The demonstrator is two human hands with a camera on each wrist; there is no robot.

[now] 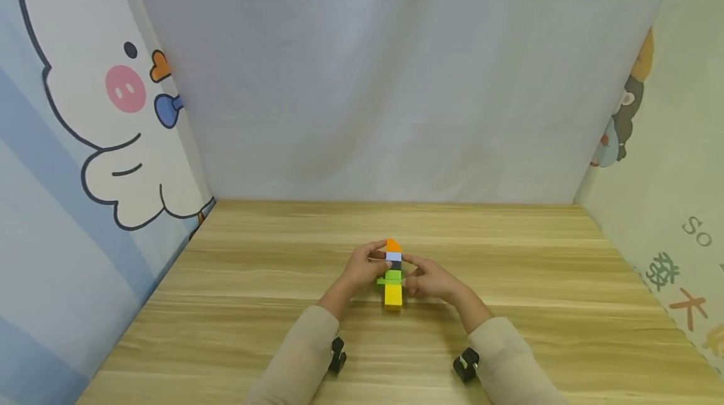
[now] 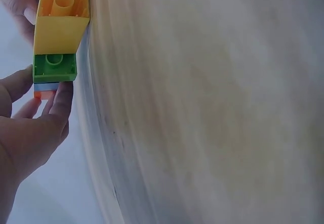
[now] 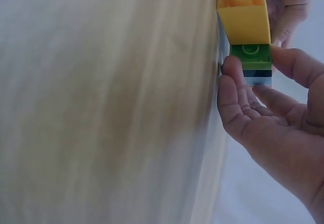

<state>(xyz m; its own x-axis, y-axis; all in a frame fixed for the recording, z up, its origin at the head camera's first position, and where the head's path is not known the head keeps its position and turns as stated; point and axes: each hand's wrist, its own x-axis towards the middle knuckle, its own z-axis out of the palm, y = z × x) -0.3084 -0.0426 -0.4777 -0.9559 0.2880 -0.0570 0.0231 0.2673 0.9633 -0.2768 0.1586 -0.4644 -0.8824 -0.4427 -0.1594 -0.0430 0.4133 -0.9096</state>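
Note:
A stack of toy bricks [image 1: 393,279] sits between both hands over the middle of the wooden table [image 1: 509,329]. Its orange end points away from me. Light blue, black and green bricks follow, and a yellow brick is nearest me. My left hand [image 1: 362,270] pinches the stack's left side near the far end. My right hand [image 1: 430,280] pinches the right side around the green brick. The left wrist view shows the stack [image 2: 55,31] from its hollow yellow end, with left fingers [image 2: 61,100] on the green and blue bricks. The right wrist view shows the stack [image 3: 245,26] with right fingers [image 3: 233,77] beside the green brick.
A cartoon panel [image 1: 85,141] walls the left side, a patterned panel [image 1: 667,204] the right, and a grey backdrop [image 1: 384,78] the rear. Bare tabletop lies all round the hands. Black camera mounts [image 1: 466,364] sit on both wrists.

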